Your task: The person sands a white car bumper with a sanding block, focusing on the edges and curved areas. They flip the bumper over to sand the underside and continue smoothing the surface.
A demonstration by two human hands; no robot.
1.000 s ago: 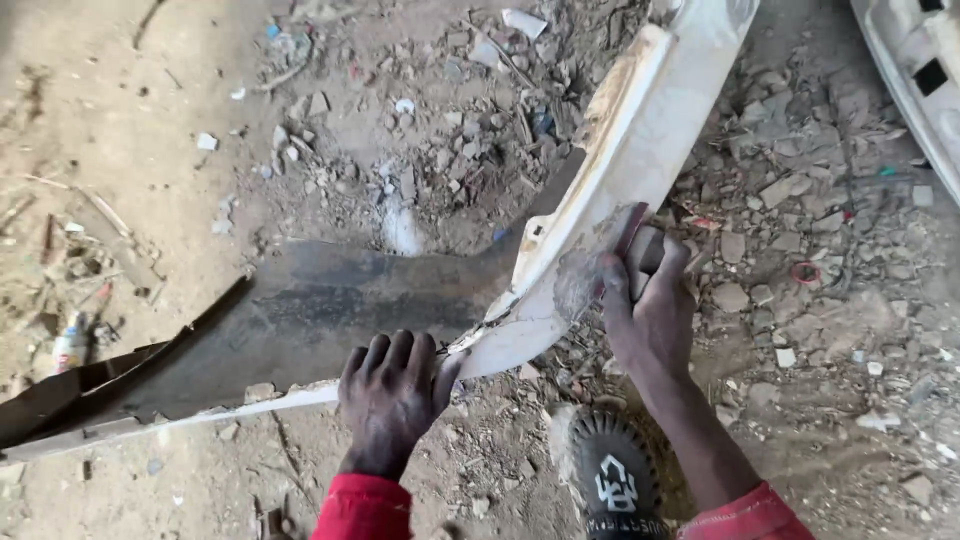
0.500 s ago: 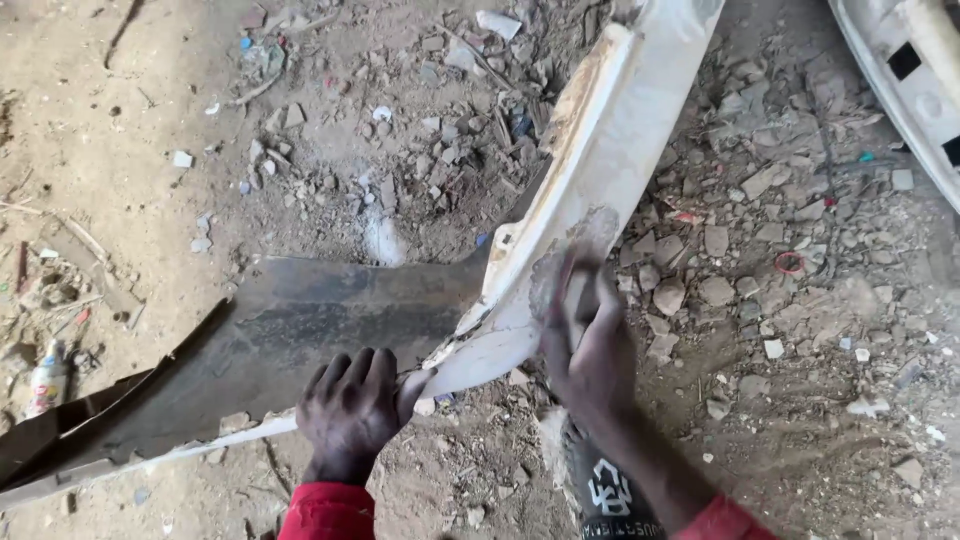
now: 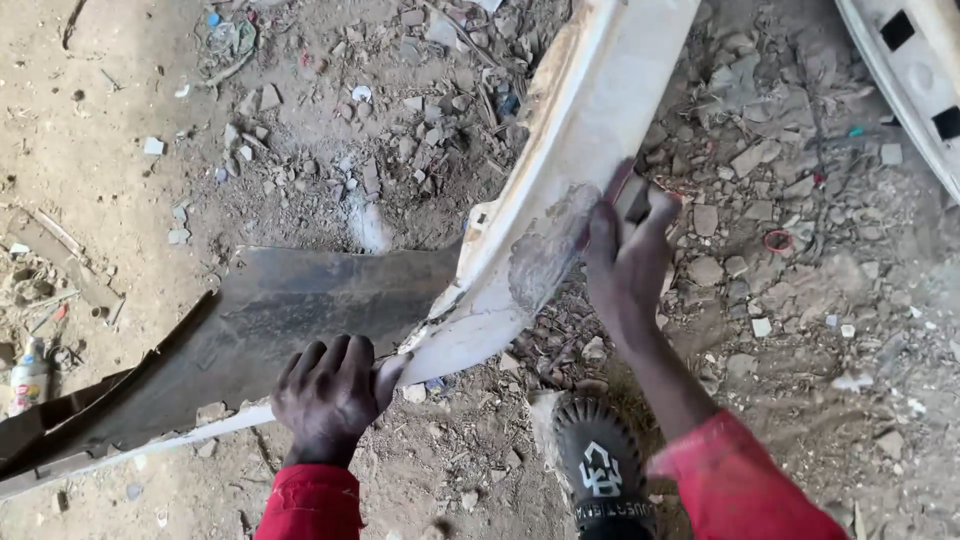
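1. Black shoe [image 3: 598, 465], toe cap with a white emblem, at the bottom edge of the view between two red sleeves [image 3: 738, 480].
2. Left hand [image 3: 330, 395], palm down on the lower edge of the white car bumper [image 3: 590, 130]; fingers curled over the rim and held close together, thumb pointing right along the panel.
3. Right hand [image 3: 625, 250], pressed against the bumper's outer face beside a grey sanded patch [image 3: 545, 255]; fingers extended upward and close together, clamping a small dark block [image 3: 634, 196] flat to the surface.
4. The bumper stands on edge on the ground, running from the lower left corner to the top centre, bent at the middle; its dark inner face [image 3: 270, 320] opens to the left.
5. Ground of sand, stones and rubble [image 3: 330, 130] behind and right of the bumper; a small bottle [image 3: 28, 375] lies at the far left.
6. A second white panel [image 3: 915, 80] with square holes, upper right corner.
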